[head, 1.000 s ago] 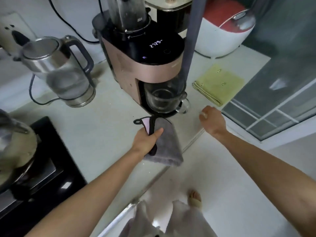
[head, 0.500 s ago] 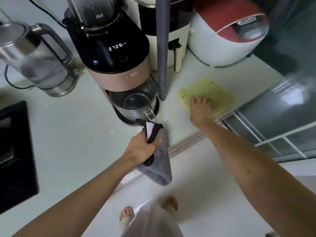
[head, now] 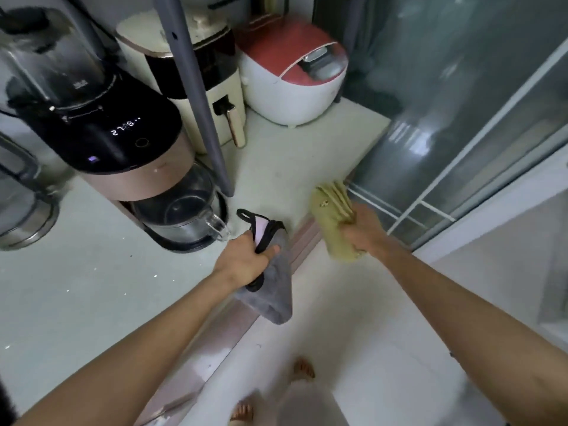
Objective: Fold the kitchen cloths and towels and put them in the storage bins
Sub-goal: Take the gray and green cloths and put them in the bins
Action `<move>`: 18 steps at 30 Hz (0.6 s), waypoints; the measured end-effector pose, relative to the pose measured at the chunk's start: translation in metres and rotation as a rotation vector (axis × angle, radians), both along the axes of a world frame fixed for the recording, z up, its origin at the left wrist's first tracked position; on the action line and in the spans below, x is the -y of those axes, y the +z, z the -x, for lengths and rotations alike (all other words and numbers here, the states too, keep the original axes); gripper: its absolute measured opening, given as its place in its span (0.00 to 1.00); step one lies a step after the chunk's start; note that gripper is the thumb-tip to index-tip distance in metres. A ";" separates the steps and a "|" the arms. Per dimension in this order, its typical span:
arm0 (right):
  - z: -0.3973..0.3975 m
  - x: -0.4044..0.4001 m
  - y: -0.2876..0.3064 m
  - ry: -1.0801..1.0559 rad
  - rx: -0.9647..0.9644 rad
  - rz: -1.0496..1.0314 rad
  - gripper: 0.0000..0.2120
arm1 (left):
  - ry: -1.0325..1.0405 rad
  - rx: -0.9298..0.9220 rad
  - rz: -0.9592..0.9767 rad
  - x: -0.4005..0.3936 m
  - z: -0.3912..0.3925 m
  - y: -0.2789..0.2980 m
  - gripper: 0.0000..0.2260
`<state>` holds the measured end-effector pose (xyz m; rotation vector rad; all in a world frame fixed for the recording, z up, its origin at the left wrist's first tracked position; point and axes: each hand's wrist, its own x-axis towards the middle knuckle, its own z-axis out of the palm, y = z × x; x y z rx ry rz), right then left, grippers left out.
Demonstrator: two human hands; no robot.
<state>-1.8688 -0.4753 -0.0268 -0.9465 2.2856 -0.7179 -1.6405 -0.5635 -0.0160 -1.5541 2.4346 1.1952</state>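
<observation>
Green cloth [head: 330, 222] clamped in right hand [head: 365, 230], grey towel [head: 272, 298] in left hand [head: 246, 262], beside blender [head: 123, 155]: keep folds pinched, carry level.

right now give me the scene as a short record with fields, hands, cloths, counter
left hand: gripping grey towel with black loop, hanging over the counter edge
right hand: gripping folded yellow-green cloth, lifted off the counter
counter: blender, air fryer, rice cooker, kettle at left
storage bins: not in view
</observation>
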 end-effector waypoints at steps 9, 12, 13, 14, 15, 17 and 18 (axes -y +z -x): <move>-0.123 -0.219 0.043 -0.694 0.366 0.333 0.20 | -0.649 -0.371 -0.114 -0.128 0.051 0.009 0.11; -0.176 -0.292 0.048 -0.898 0.374 0.356 0.21 | -0.942 -0.378 -0.152 -0.200 0.046 0.016 0.12; -0.194 -0.317 0.050 -0.980 0.366 0.363 0.22 | -1.039 -0.382 -0.176 -0.227 0.043 0.018 0.11; -0.215 -0.342 0.054 -1.073 0.349 0.391 0.22 | -1.137 -0.379 -0.194 -0.254 0.039 0.021 0.09; -0.237 -0.367 0.057 -1.169 0.312 0.425 0.22 | -1.231 -0.372 -0.205 -0.283 0.033 0.025 0.07; -0.281 -0.416 0.062 -1.359 0.203 0.437 0.21 | -1.393 -0.354 -0.233 -0.341 0.015 0.034 0.06; -0.303 -0.439 0.064 -1.448 0.164 0.442 0.19 | -1.460 -0.346 -0.259 -0.369 0.003 0.039 0.08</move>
